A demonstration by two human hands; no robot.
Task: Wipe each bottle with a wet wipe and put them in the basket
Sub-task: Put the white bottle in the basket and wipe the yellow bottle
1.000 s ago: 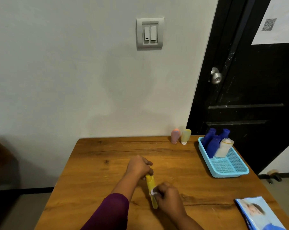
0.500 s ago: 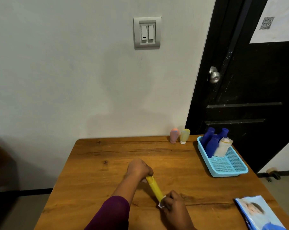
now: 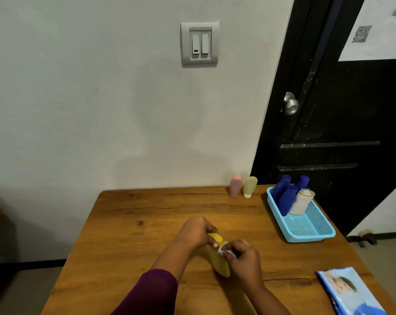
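My left hand grips the far end of a yellow bottle lying over the middle of the wooden table. My right hand pinches a small white wet wipe against the bottle's upper side. A light blue mesh basket at the right edge holds three dark blue bottles and a white bottle, all leaning at its far end. A pink bottle and a pale yellow bottle stand upright at the table's far edge, left of the basket.
A blue wet-wipe pack lies at the table's near right corner. The table stands against a white wall with a light switch. A black door with a metal knob is behind the basket.
My right hand has slid the wipe up the bottle from its near end toward my left hand. The bottle has tilted slightly. My view has shifted a little.
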